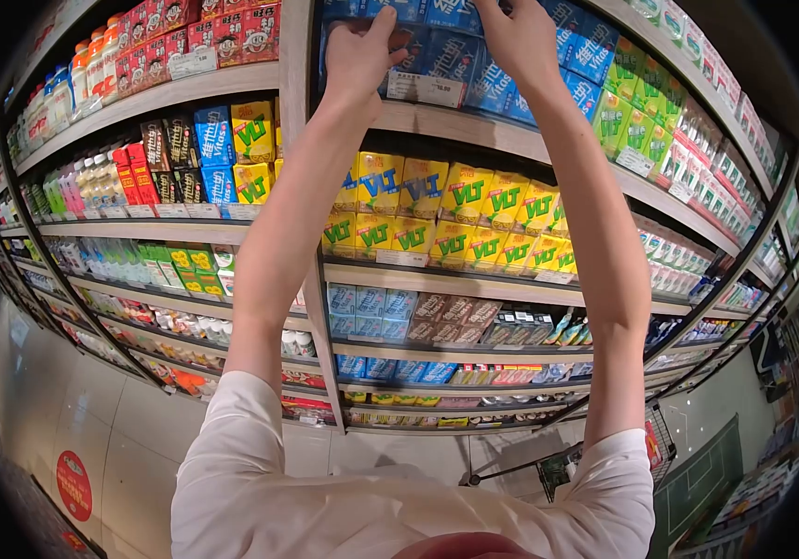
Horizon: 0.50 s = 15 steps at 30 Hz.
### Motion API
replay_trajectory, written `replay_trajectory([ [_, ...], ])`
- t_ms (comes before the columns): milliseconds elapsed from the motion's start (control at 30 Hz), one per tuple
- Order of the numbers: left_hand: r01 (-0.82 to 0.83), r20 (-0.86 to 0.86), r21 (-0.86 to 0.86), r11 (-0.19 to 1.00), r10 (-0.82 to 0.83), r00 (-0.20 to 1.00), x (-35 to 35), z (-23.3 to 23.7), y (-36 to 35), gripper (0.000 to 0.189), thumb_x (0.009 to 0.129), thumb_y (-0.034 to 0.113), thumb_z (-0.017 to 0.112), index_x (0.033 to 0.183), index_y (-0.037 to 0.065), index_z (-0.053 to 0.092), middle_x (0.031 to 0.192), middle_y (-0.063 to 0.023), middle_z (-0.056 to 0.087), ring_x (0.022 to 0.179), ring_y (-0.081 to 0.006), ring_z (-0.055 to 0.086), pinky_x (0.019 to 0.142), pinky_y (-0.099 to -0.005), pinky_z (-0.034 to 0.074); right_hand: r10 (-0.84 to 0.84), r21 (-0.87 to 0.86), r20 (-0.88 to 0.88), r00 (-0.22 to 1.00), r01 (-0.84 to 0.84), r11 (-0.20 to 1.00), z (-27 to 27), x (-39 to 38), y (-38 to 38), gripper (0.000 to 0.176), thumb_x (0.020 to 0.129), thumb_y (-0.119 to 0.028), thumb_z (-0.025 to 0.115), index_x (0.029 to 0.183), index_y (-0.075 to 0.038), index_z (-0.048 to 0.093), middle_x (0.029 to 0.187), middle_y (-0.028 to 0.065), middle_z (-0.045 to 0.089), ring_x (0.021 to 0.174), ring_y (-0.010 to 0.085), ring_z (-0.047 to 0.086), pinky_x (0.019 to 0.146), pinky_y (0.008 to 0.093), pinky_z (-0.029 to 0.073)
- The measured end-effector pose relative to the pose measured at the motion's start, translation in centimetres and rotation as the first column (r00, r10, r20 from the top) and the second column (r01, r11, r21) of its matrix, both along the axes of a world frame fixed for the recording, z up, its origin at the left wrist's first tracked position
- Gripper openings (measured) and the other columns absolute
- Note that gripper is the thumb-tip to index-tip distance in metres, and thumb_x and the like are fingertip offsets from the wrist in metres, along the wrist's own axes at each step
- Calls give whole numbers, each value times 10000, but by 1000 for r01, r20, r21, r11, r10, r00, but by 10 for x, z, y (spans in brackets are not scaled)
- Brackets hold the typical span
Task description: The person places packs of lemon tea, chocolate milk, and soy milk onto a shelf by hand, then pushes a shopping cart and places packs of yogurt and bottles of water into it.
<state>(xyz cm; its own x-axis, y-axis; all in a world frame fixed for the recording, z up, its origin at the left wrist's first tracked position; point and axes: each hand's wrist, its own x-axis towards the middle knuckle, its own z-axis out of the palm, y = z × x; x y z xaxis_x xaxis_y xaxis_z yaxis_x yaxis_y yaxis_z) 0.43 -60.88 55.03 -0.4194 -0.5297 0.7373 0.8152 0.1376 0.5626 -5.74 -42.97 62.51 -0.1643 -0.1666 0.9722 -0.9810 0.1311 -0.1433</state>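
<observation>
Many shelves (474, 128) fill most of the view, all packed with drinks. Under them is a pale, shiny floor (46, 401). The person's white shirt (353, 512) is at the bottom. Two bare arms, the left arm (288, 233) and the right arm (595, 205), reach up high. Between the arms, yellow packs (474, 200) sit in two rows. Just above them, on the next shelf up, are the blue packs (451, 56), where both hands are. Green packs (637, 102) stand right beside the blue ones. The left hand (359, 56) is at the blue packs with bent fingers; I cannot tell if its grip is closed on one. The right hand (516, 23) is there too, but the top edge cuts it off, so I cannot tell its grip. A small white tag (426, 88) is below the blue packs, between the hands.
</observation>
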Motion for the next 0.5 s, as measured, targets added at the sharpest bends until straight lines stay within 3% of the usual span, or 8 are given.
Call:
replay_trajectory([
  [67, 53, -5, 91, 994, -52, 999, -12, 2, -6, 399, 1030, 300, 704, 1208, -27, 563, 1101, -116, 657, 1014, -224, 658, 864, -373, 573, 5, -30, 20, 1000, -5, 1000, -2, -2, -1, 386, 976, -328, 677, 1067, 41, 744, 931, 275, 748, 888, 404, 738, 798, 459, 550],
  [100, 42, -3, 104, 994, -42, 999, -7, 5, 0, 242, 1091, 214, 618, 1188, -2, 566, 1037, -62, 666, 865, -126, 659, 725, -266, 576, 9, -46, 26, 1000, -8, 999, -2, -2, -1, 384, 972, -329, 682, 1064, 39, 746, 927, 271, 755, 887, 398, 746, 797, 450, 554],
  [200, 103, -9, 148, 984, -103, 995, 0, 4, 5, 266, 1087, 224, 618, 1209, -4, 553, 1038, -72, 667, 883, -147, 664, 767, -298, 582, -72, -8, -43, 996, 72, 997, 2, 4, 7, 390, 970, -340, 699, 1091, 28, 751, 953, 253, 764, 903, 368, 755, 810, 428, 557],
  [233, 129, -12, 175, 976, -129, 992, 8, 3, 10, 265, 1093, 230, 607, 1209, -2, 551, 1048, -71, 666, 882, -140, 662, 762, -292, 580, -37, 90, 79, 996, 30, 995, 12, -5, 8, 409, 971, -352, 711, 1127, 24, 750, 982, 233, 775, 924, 336, 760, 828, 412, 559],
  [300, 186, -32, 226, 956, -184, 982, 22, 2, 21, 265, 1106, 244, 584, 1211, 3, 546, 1068, -70, 666, 879, -126, 658, 753, -281, 575, 7, 80, 98, 995, -15, 997, 13, -12, 7, 419, 975, -357, 711, 1131, 30, 748, 996, 222, 780, 934, 319, 758, 837, 405, 559],
  [400, 194, 39, 169, 966, -203, 978, 22, -3, 4, 363, 1044, 201, 660, 1329, 14, 538, 1252, -156, 627, 1103, -231, 649, 930, -396, 564, -32, 46, 105, 994, 27, 999, 8, -9, 4, 440, 976, -362, 710, 1143, 45, 736, 1012, 216, 782, 949, 313, 753, 846, 403, 558],
  [500, 15, -53, -17, 1000, -15, 998, 24, -11, 14, 357, 1071, 211, 639, 1320, -28, 546, 1248, -120, 647, 1150, -215, 687, 950, -346, 596, 3, 33, 63, 998, -5, 999, 6, -10, -1, 452, 973, -368, 709, 1152, 46, 725, 1009, 223, 776, 946, 321, 750, 844, 410, 557],
])
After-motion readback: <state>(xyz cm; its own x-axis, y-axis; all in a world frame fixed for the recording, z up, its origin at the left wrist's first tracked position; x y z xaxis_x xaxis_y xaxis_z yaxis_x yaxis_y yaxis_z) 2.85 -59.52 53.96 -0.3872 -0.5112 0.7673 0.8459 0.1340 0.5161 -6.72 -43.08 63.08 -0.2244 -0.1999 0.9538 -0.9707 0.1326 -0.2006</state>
